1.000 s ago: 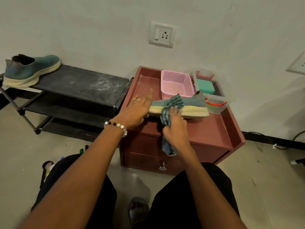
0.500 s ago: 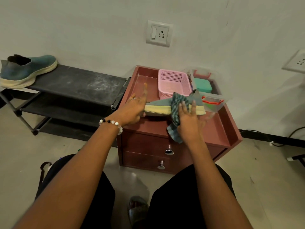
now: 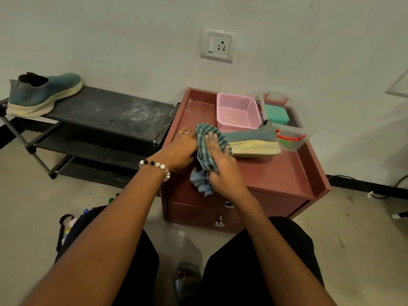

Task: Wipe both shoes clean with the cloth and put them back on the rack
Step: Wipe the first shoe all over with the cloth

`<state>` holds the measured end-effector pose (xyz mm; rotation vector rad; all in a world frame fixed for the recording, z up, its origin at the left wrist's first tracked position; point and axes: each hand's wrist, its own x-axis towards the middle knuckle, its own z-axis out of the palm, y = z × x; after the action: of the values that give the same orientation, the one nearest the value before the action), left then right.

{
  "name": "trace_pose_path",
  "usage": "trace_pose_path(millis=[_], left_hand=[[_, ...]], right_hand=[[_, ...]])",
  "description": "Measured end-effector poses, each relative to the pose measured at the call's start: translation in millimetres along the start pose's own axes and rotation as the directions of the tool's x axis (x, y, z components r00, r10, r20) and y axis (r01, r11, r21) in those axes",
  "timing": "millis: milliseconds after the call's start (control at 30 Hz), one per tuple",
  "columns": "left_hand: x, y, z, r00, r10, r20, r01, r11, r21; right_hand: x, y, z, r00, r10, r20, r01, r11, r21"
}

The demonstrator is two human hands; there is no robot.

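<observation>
A teal knit shoe with a cream sole (image 3: 251, 142) lies on its side on the red-brown drawer cabinet (image 3: 282, 177). My right hand (image 3: 223, 168) presses a blue-green striped cloth (image 3: 206, 138) over the shoe's toe end, and the cloth's loose tail hangs over the cabinet's front edge. At that same toe end, my left hand (image 3: 181, 151) steadies the shoe, partly hidden by the cloth. The matching second shoe (image 3: 42, 93) stands upright on the far left of the black shoe rack (image 3: 106, 113).
On the cabinet behind the shoe are a pink mesh basket (image 3: 238, 111) and clear plastic boxes (image 3: 289, 138) with a teal case (image 3: 277, 113). A bag with pens (image 3: 68, 226) lies on the floor to my left. Cables (image 3: 375, 186) run along the right wall.
My right hand has slid the cloth left along the shoe, from the middle to the toe end beside my left hand. My left hand's fingers have come down onto the shoe.
</observation>
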<state>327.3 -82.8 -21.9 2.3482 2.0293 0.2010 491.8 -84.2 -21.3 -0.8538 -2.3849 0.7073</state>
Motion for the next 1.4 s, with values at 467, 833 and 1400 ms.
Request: trace_pose_path(millis=[467,833,1400], left_hand=[[4.4,-4.2,-15.0,0.999,0.006,0.039,-0.001,0.992,-0.127],[-0.8,-3.9,-10.2,1.000,0.004,0.015,-0.003,0.999,-0.044],[0.0,-0.8,-9.3,1.000,-0.030,-0.007,0.031,0.999,0.024]], right_hand=[[3.1,51.9,-49.4,0.922,0.361,-0.141,-0.337,0.566,-0.752],[1.6,65.2,-63.1,0.705,0.451,-0.547,-0.708,0.481,-0.517],[15.4,43.6,-29.9,0.954,0.285,-0.088,-0.281,0.759,-0.587]])
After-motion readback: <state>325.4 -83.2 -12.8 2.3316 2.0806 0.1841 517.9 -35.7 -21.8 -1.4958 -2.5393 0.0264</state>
